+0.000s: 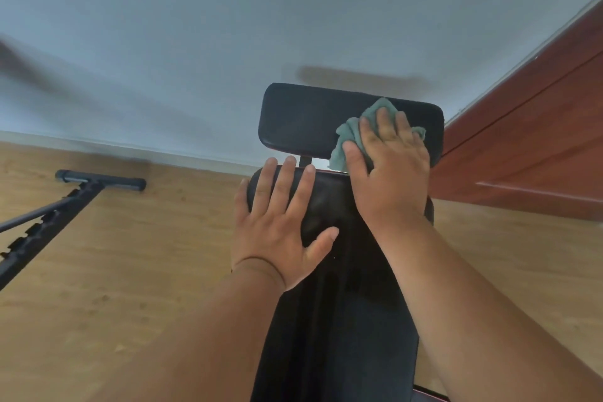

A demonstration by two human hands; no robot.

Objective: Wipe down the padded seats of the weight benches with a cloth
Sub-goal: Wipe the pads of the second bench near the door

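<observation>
Teal cloth (pixel 349 137), bunched into soft folds, lies against the right half of the black head pad (pixel 303 117) at the far end of the weight bench. Right hand (pixel 388 170) presses the cloth flat to the pad: its fingers are straight and slightly spread, laid over the fabric rather than curled round it, with cloth showing beyond the fingertips and at both sides of the hand. Left hand (pixel 280 225) rests palm-down on the upper end of the long black back pad (pixel 329 287), fingers extended and fanned apart, thumb angled out to the right; it holds nothing. A narrow gap separates the head pad from the back pad, and a short dark post (pixel 305 160) is visible in that gap, just beyond the left fingertips. The back pad runs from there toward the camera, between the two forearms. A thin red edge shows along the back pad's top and near the lower right of the frame. Wooden floor (pixel 130 271) lies beneath the bench on both sides. To the left, well apart, stands the black frame of a second piece of equipment (pixel 49 222) with a capped crossbar foot and a notched rail; what it belongs to cannot be told from this view. Pale wall (pixel 228 10) rises behind, and a reddish-brown wooden panel (pixel 538 147), possibly a door, stands at right.
</observation>
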